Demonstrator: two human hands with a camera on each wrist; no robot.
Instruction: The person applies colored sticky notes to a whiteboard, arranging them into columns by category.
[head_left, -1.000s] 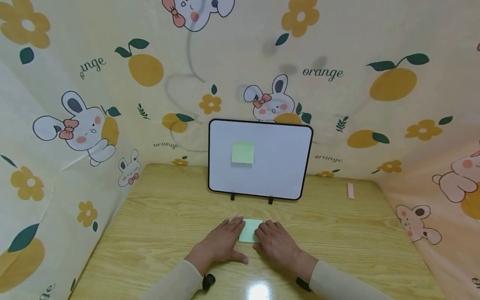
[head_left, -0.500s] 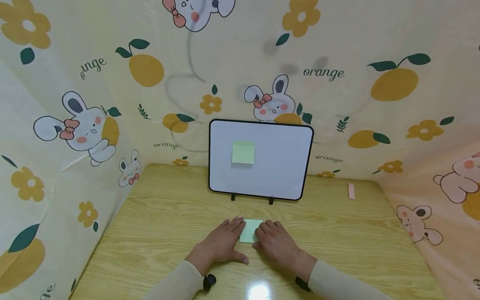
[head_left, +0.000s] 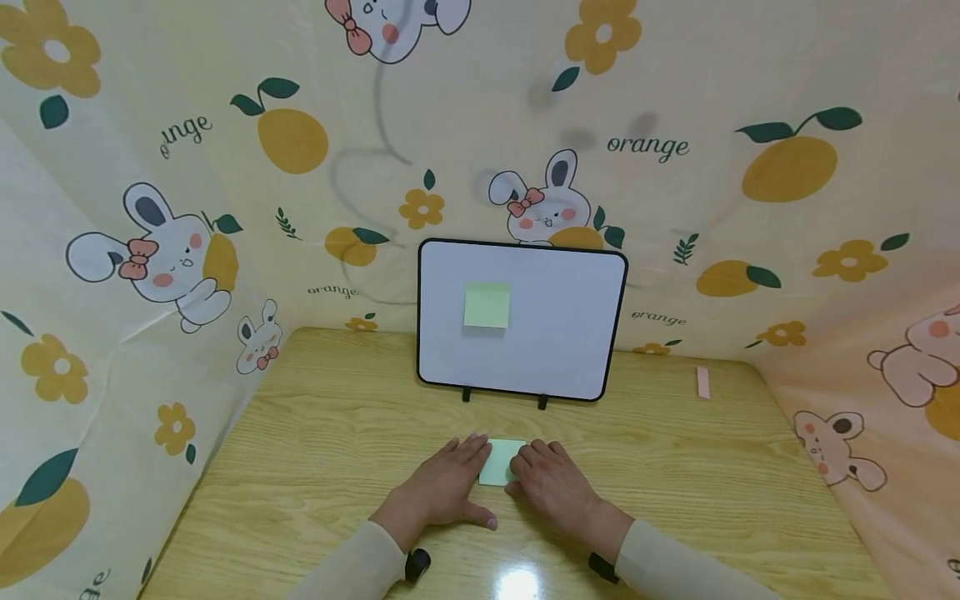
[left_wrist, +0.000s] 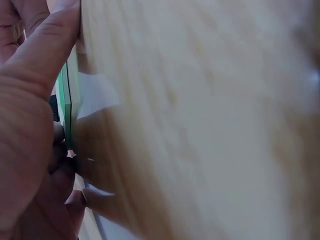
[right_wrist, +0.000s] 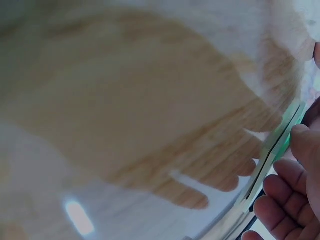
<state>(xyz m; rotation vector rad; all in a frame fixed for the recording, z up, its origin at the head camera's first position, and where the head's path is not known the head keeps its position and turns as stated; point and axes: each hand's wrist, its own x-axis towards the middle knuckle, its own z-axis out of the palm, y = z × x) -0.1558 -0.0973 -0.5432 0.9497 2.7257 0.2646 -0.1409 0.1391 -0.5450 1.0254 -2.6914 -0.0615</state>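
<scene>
Both hands on the worktop [head_left: 660, 475], seen from the head and from each wrist. The two forearms, in pale sleeves, converge from the lower edge of the head view, where they are cut off; a dark device is worn at each wrist. The left hand [head_left: 442, 482] lies palm down, its fingers extended forward and close together, the thumb spread sideways toward the right hand. Its fingers border the left side of a pale green note pad [head_left: 496, 463], which lies on the worktop between the hands, in front of the whiteboard [head_left: 562, 325]. The right hand [head_left: 561, 493] is bent at the knuckles, its fingers and thumb closed on the right side of the pad. The hands stand apart, with the pad bridging the gap.

Hidden parts: the right hand covers the pad's right margin, and its fingertips are turned under in the head view. In the left wrist view the hand is cropped at the left border and the pad appears as a thin edge; in the right wrist view the hand is cropped at the right border, with the pad again edge-on. Reflections of the hands on the glossy worktop and blur obscure the exact contact between fingers and pad in both.
</scene>
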